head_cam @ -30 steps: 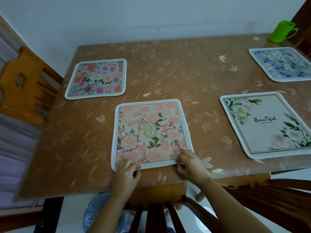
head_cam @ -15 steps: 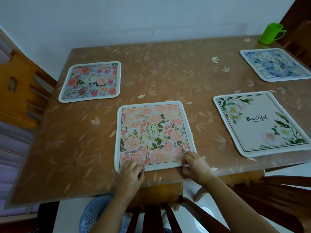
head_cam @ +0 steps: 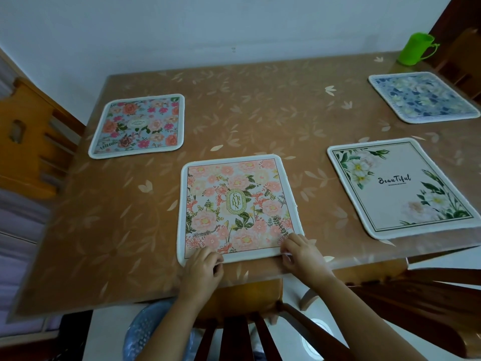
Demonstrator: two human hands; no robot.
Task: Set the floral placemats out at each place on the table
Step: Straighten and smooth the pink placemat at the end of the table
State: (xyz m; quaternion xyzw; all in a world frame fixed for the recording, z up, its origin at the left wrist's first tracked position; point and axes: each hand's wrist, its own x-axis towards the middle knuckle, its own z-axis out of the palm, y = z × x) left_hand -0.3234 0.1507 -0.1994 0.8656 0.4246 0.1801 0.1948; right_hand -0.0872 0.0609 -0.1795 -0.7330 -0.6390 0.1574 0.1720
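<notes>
Several floral placemats lie flat on the brown table (head_cam: 260, 113). A pink "Garden" placemat (head_cam: 238, 207) sits at the near edge. My left hand (head_cam: 204, 269) pinches its near left corner and my right hand (head_cam: 302, 254) pinches its near right corner. A blue-pink rose placemat (head_cam: 139, 126) lies at the far left. A white "Beautiful" placemat (head_cam: 400, 186) lies at the near right, and a blue-white placemat (head_cam: 423, 97) at the far right.
A green plastic cup (head_cam: 415, 49) stands at the table's far right corner. Wooden chairs stand at the left (head_cam: 28, 142), right (head_cam: 463, 63) and just below my arms (head_cam: 242, 332). A blue basket (head_cam: 148, 332) sits on the floor under the table edge.
The Garden placemat has been squared up, its near edge shifted slightly right and straightened. Both hands stay on its near corners. My view has shifted a little.
</notes>
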